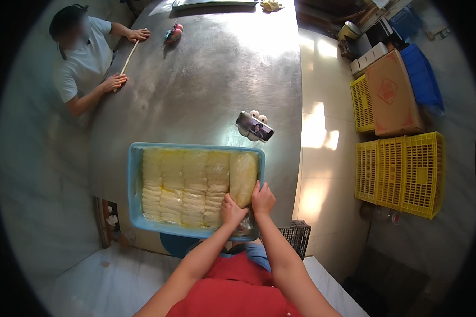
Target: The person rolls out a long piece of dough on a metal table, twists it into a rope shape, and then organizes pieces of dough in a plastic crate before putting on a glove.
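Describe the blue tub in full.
The blue tub is shallow, open and rectangular with rounded corners, and looks like plastic. It sits upright on the metal table; its near side seems to overhang the edge. Pale dough pieces fill it in columns, glossy and yellowish in spots, with a larger dough lump at right. The left hand reaches inside; the right hand overlaps the right rim, contact unclear.

Both bare forearms (276, 245) are extended forward, angled inward. Left hand (233, 211) is held near right hand (263, 199), slightly closer to the torso (232, 296); fingers (266, 187) are partly bent.
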`<state>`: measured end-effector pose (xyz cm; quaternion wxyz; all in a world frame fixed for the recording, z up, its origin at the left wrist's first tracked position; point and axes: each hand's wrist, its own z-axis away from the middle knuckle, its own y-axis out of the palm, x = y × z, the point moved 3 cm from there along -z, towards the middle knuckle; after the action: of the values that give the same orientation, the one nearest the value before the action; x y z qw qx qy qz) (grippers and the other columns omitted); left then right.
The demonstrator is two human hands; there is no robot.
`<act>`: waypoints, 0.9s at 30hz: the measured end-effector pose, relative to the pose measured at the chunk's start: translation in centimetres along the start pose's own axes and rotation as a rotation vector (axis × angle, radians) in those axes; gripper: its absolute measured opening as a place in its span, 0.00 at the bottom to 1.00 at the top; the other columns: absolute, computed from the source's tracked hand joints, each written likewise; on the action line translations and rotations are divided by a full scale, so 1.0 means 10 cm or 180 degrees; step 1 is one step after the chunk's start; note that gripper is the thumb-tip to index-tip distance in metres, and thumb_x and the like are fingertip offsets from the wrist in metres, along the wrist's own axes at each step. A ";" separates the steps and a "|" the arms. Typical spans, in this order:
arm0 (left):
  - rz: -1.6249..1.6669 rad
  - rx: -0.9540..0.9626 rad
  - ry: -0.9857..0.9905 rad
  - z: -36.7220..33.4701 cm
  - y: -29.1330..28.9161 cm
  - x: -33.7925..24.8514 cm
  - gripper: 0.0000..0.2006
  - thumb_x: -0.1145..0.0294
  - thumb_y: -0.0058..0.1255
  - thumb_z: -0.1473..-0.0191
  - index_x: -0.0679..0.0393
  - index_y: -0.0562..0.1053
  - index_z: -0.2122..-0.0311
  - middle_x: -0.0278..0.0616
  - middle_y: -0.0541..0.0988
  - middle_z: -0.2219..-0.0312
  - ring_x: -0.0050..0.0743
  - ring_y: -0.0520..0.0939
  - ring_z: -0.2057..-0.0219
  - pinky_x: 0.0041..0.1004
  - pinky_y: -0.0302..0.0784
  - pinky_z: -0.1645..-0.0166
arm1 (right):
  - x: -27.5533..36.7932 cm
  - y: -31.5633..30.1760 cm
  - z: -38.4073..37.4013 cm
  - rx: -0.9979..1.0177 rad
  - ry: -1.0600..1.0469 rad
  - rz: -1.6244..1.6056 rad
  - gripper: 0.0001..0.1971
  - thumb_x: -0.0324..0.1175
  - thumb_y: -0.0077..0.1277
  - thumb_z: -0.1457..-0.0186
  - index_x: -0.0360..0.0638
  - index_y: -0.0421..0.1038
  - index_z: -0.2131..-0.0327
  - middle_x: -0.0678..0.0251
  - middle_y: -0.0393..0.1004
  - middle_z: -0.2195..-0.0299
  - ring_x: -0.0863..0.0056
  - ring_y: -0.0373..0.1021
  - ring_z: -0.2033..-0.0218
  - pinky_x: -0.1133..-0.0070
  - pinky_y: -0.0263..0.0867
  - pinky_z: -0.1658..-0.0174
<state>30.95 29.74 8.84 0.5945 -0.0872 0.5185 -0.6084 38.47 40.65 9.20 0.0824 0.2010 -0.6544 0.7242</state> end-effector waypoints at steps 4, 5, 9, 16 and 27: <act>0.0197 0.0057 -0.0238 -0.13 -0.49 0.23 0.37 0.62 0.66 0.70 0.63 0.61 0.53 0.60 0.74 0.62 0.61 0.75 0.57 0.46 0.72 0.51 | -0.01 0.07 -0.03 0.0035 -0.0005 -0.0071 0.19 0.47 0.41 0.38 0.42 0.65 0.74 0.53 0.74 0.78 0.48 0.71 0.77 0.58 0.66 0.74; 0.0119 -0.0185 -0.0056 -0.09 -0.82 0.35 0.35 0.62 0.66 0.70 0.63 0.62 0.55 0.60 0.75 0.62 0.62 0.75 0.57 0.46 0.72 0.51 | -0.05 0.08 -0.02 0.0083 0.0029 -0.0085 0.19 0.48 0.41 0.38 0.42 0.65 0.74 0.53 0.74 0.78 0.48 0.71 0.77 0.57 0.66 0.74; -0.0449 -0.0714 -0.0676 -0.32 -1.60 1.17 0.35 0.60 0.64 0.66 0.66 0.62 0.53 0.64 0.73 0.58 0.63 0.73 0.54 0.44 0.71 0.49 | -0.03 0.08 0.01 0.0211 0.0086 -0.0100 0.19 0.48 0.41 0.38 0.42 0.65 0.73 0.52 0.74 0.77 0.48 0.71 0.76 0.57 0.66 0.73; -0.2245 -0.1615 0.0778 -0.16 -1.73 0.48 0.42 0.64 0.58 0.58 0.63 0.54 0.38 0.55 0.57 0.41 0.56 0.57 0.39 0.51 0.52 0.36 | -0.08 0.08 -0.01 0.0224 0.0085 -0.0126 0.19 0.48 0.40 0.38 0.40 0.66 0.71 0.50 0.74 0.75 0.47 0.71 0.75 0.56 0.66 0.72; -0.1328 0.1935 0.1676 0.51 0.65 0.29 0.10 0.63 0.52 0.54 0.57 0.79 0.69 0.46 0.82 0.70 0.51 0.82 0.69 0.44 0.79 0.65 | -0.07 0.07 -0.02 0.0286 0.0098 -0.0056 0.20 0.48 0.39 0.37 0.39 0.67 0.68 0.49 0.75 0.73 0.46 0.72 0.72 0.56 0.66 0.70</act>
<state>37.96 26.27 4.93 0.3056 0.1465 0.4211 -0.8413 38.83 40.81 8.28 0.0897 0.1990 -0.6181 0.7551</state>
